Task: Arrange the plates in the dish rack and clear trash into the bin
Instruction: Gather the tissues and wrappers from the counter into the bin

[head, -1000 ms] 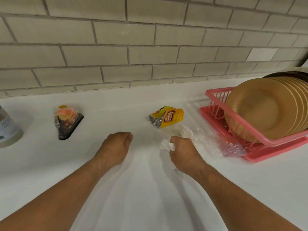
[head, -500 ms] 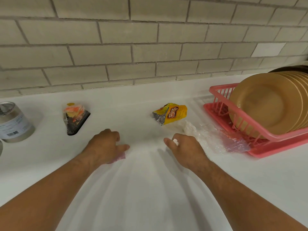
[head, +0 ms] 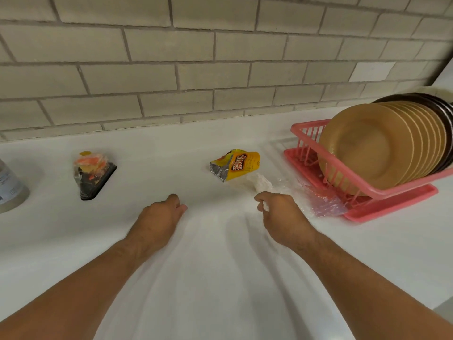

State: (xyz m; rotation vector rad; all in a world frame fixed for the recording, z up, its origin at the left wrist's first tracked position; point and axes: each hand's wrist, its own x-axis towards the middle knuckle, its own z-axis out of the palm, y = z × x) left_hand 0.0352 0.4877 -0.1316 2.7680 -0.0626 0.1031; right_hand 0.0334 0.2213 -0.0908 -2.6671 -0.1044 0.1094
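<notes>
My left hand (head: 157, 217) and my right hand (head: 282, 214) are both curled, each gripping an edge of a white plastic bag (head: 215, 278) stretched between my arms, its folds running toward me. Beyond the hands, a crumpled yellow snack wrapper (head: 235, 168) lies on the white counter. Crumpled clear plastic film (head: 301, 192) lies just past my right hand. A triangular cake container (head: 94, 173) with food scraps sits to the left. On the right, a pink dish rack (head: 362, 192) holds several tan plates (head: 372, 148) upright, with dark plates (head: 438, 106) behind them.
A metal can (head: 9, 185) stands at the far left edge of the counter (head: 159, 148). A tiled wall (head: 220, 69) backs the counter. The counter's front corner shows at the lower right.
My hands have drawn slightly apart, pulling the white bag wider. The wrapper, film, cake container and rack have stayed put.
</notes>
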